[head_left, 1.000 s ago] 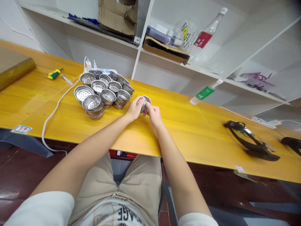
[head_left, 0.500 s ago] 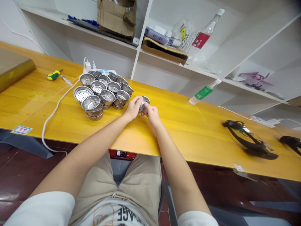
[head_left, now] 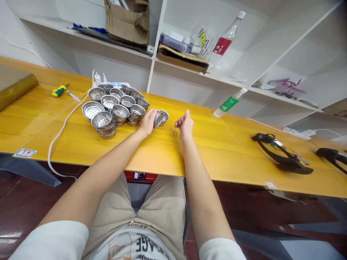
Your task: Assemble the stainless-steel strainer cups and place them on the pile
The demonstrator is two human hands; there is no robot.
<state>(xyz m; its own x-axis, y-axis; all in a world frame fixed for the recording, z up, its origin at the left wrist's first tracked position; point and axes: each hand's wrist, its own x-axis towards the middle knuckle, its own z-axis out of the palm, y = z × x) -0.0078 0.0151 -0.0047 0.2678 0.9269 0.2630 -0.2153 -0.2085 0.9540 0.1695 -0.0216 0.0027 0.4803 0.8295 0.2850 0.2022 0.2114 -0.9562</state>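
My left hand [head_left: 148, 122] is closed around the edge of a small perforated metal cup [head_left: 158, 119], tilted with its holed base toward the right. Just behind it is another perforated cup [head_left: 164, 116], partly covered by the held one. My right hand [head_left: 185, 126] is apart to the right, fingers curled and thumb pointing up. A thin curved wire [head_left: 175, 133] shows just below those fingers and seems pinched in them; the grip itself is hard to see. Left of my hands, several similar cups [head_left: 120, 113] stand in stacks on the table.
The yellow table [head_left: 211, 151] carries a screwdriver [head_left: 59, 90], a white cable [head_left: 63, 126] and a power strip [head_left: 119, 85]. A green-labelled bottle [head_left: 229, 104] leans against the shelf [head_left: 173, 81] behind. Black head straps [head_left: 282, 155] lie at right.
My right hand has moved right, away from the cup, with a thin wire now showing below it. My left hand still holds the cup. The view has shifted slightly.
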